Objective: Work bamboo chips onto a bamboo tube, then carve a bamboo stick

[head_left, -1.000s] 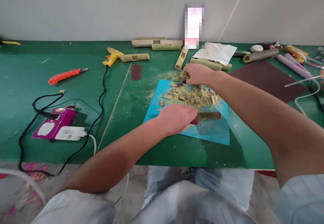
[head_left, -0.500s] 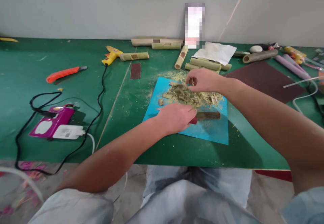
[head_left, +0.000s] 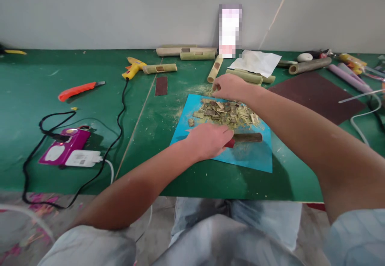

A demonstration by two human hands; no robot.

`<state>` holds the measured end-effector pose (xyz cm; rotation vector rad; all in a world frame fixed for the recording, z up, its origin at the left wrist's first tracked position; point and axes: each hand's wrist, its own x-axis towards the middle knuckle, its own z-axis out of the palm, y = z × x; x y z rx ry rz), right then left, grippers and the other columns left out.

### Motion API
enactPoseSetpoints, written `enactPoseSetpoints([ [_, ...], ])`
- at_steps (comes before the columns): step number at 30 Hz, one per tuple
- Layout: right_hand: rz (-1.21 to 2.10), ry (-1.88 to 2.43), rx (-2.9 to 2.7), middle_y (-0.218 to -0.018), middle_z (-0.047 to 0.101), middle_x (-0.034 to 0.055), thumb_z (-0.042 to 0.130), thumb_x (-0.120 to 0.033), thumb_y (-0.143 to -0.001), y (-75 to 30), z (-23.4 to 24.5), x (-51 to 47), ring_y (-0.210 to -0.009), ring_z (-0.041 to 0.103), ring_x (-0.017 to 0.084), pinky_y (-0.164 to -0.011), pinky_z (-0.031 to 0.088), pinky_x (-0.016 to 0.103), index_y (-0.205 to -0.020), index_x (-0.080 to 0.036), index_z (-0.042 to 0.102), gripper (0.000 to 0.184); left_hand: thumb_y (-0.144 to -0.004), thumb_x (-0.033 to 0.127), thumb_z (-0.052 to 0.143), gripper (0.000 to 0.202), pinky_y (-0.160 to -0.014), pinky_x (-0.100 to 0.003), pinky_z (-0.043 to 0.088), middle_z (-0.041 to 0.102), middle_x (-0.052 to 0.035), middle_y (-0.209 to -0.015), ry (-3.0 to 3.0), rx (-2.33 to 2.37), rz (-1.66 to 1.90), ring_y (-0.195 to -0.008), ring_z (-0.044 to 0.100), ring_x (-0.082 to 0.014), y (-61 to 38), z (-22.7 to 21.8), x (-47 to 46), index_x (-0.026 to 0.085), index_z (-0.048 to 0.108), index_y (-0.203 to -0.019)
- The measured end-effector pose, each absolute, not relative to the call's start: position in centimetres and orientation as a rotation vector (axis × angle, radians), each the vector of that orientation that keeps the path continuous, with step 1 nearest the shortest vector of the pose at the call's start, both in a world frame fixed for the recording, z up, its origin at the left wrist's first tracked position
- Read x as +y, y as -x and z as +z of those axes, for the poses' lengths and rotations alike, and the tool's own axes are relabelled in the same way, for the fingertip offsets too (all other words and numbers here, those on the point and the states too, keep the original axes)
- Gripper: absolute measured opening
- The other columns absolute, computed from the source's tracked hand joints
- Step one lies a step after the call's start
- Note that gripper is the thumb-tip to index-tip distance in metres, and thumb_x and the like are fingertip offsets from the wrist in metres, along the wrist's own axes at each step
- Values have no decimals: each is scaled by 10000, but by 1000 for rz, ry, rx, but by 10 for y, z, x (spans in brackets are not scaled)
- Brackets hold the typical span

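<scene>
My left hand (head_left: 210, 140) rests on the near part of a blue sheet (head_left: 255, 158) and closes over the red handle of a tool whose dark brown blade (head_left: 248, 138) sticks out to the right. Beyond it on the sheet lies a pile of bamboo chips and shavings (head_left: 228, 113). At the sheet's far edge my right hand (head_left: 230, 86) reaches into loose scraps, fingers curled down. Its fingertips are hidden, so I cannot tell whether it holds a piece.
Cut bamboo tubes (head_left: 243, 75) lie behind the sheet, beside white paper (head_left: 255, 61). A yellow glue gun (head_left: 134, 67) and an orange utility knife (head_left: 78, 90) lie at the left, a purple device (head_left: 64, 150) near the table's front edge. Brown sandpaper (head_left: 319, 93) lies at the right.
My right hand went from the sheet's far edge over the chip pile, then back to the far edge. The left hand and the tool have stayed put.
</scene>
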<state>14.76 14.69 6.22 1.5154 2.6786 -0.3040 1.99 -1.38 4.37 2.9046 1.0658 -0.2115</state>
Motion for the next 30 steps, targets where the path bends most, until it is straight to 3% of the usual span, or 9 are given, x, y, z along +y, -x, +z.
enactPoseSetpoints([
  [9, -217, -1505, 2607, -1057, 754, 112, 654, -233, -824, -133, 59, 147, -947, 670, 250, -726, 487, 311, -1022, -193, 770, 233, -956, 323, 631, 313, -702, -374, 534, 727, -81, -1109, -2905, 1065, -231, -975, 718, -272, -22, 48, -15, 150, 621, -1217],
  [15, -284, -1600, 2621, -1010, 759, 124, 617, -162, -804, -136, 52, 147, -866, 668, 229, -690, 477, 303, -921, -169, 777, 198, -952, 315, 626, 310, -719, -372, 540, 725, -83, -1106, -2904, 1063, -204, -976, 716, -269, -21, 46, -13, 152, 623, -1215],
  [22, -275, -1845, 2624, -1010, 753, 92, 596, -184, -835, -154, 57, 153, -929, 669, 241, -726, 498, 312, -944, -199, 758, 196, -939, 299, 644, 325, -741, -368, 545, 726, -87, -1106, -2887, 1078, -214, -994, 715, -269, -22, 46, -14, 154, 625, -1230],
  [28, -732, -1801, 2616, -853, 744, 81, 652, -334, -864, -175, 69, 150, -775, 671, 208, -685, 503, 321, -894, -196, 756, 175, -953, 292, 618, 303, -756, -367, 549, 724, -80, -1122, -2886, 1078, -211, -1012, 712, -266, -21, 45, -14, 156, 625, -1224],
  [30, -617, -1790, 2593, -856, 744, 90, 668, -357, -851, -181, 71, 147, -794, 673, 231, -688, 504, 348, -880, -197, 762, 188, -947, 284, 621, 297, -754, -368, 547, 723, -80, -1125, -2886, 1077, -205, -1014, 711, -268, -21, 45, -13, 157, 627, -1215],
])
